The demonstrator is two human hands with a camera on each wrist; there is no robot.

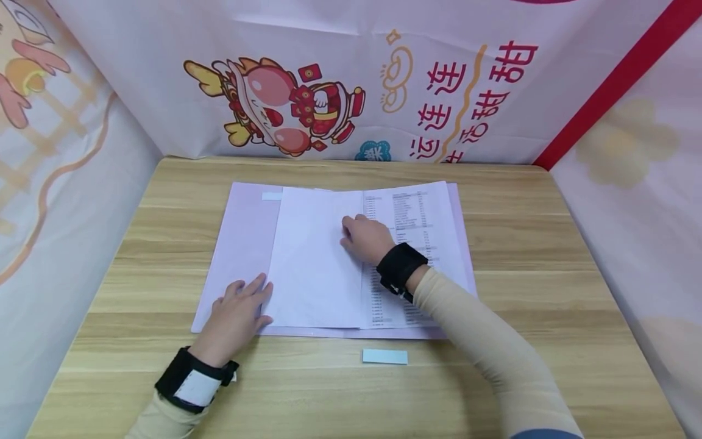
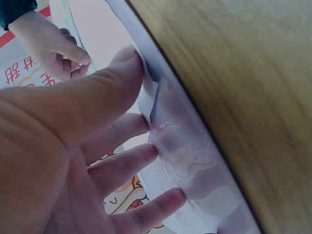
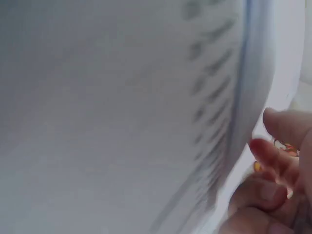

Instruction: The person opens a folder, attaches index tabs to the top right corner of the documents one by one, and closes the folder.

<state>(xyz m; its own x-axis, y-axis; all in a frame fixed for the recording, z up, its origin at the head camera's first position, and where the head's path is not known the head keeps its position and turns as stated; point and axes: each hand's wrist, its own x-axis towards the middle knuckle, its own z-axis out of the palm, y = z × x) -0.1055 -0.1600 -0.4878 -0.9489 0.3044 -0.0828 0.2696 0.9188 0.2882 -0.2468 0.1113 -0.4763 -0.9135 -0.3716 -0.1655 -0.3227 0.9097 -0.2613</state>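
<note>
A pale purple folder point(image 1: 236, 244) lies opened flat on the table with white sheets over it. The left sheet point(image 1: 312, 262) is blank on the side facing up; the printed page point(image 1: 439, 219) beside it carries columns of text. My left hand point(image 1: 237, 314) rests at the lower left of the blank sheet, fingers spread. In the left wrist view its thumb point(image 2: 127, 66) touches the sheet's slightly lifted edge. On the blank sheet, close to the fold between the pages, is my right hand point(image 1: 368, 239) with its fingers curled and nothing visible in them.
A small light blue strip point(image 1: 385, 356) lies on the wooden table point(image 1: 521, 244) in front of the folder. Another pale blue strip point(image 1: 271, 196) shows at the folder's upper left. Printed cloth point(image 1: 329, 36) hangs behind the table and at both sides.
</note>
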